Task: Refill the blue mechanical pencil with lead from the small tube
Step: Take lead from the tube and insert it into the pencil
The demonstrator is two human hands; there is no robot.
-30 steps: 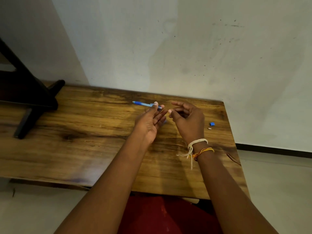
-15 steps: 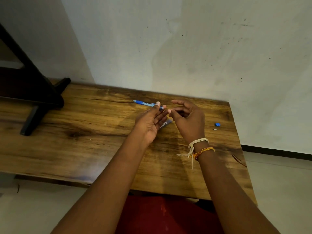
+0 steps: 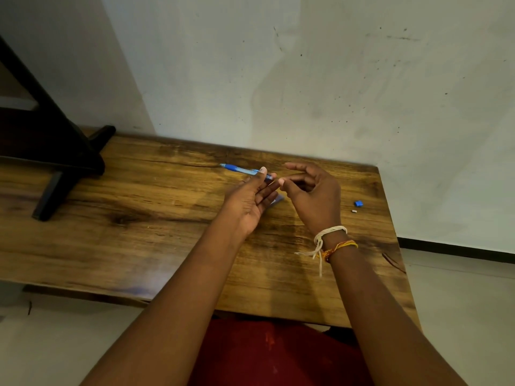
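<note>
The blue mechanical pencil (image 3: 237, 169) is held in my left hand (image 3: 250, 201) above the wooden table (image 3: 139, 218), its tip pointing left and its rear end toward my right hand. My right hand (image 3: 315, 201) hovers just right of that rear end, thumb and fingers pinched together and index finger raised. Any lead between them is too thin to see. A small pale tube (image 3: 277, 201) lies on the table under my left fingers, mostly hidden.
A small blue cap (image 3: 359, 203) and a tiny white piece (image 3: 354, 211) lie near the table's right edge. A black stand (image 3: 55, 151) occupies the back left corner. The wall runs right behind the table.
Both hands hold nearly the same pose. The view has shifted a little, and the tube now shows under my left fingers.
</note>
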